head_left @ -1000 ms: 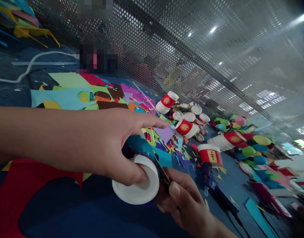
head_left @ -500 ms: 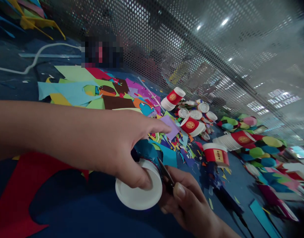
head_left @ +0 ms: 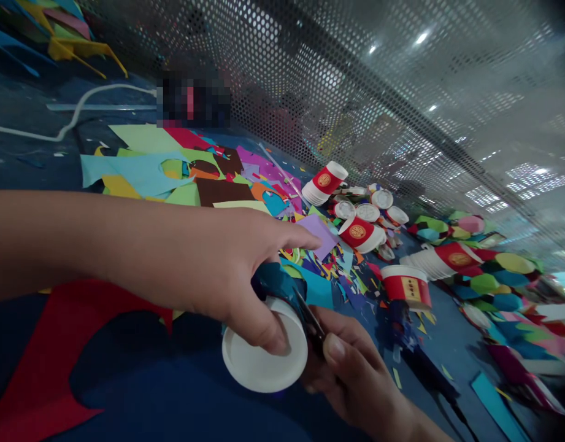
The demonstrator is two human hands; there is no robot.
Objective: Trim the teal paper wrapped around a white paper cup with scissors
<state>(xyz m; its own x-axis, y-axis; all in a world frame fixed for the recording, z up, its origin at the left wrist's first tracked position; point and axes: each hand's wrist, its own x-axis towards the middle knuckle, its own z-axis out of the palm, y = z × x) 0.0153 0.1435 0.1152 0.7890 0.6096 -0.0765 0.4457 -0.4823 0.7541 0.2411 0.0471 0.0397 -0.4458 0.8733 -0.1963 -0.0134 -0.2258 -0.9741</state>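
Note:
My left hand (head_left: 227, 270) grips a paper cup (head_left: 264, 350) on its side, its white bottom facing me and its wall wrapped in teal paper (head_left: 275, 282). The thumb presses on the white bottom and the index finger points forward. My right hand (head_left: 351, 368) is closed round black scissors (head_left: 312, 325), whose blades sit at the cup's right edge against the teal paper. Both hands hover low over the blue table (head_left: 172, 399).
Red paper cups (head_left: 406, 285), some stacked (head_left: 323, 182), and white cup bottoms lie to the right. Coloured paper sheets and scraps (head_left: 185, 178) cover the middle, a red sheet (head_left: 38, 368) lies near left, and a perforated metal screen (head_left: 356, 92) stands behind. A white cable (head_left: 75, 110) runs at far left.
Both hands with the cup and scissors have drifted slightly right and down in view. The grip on each has stayed the same.

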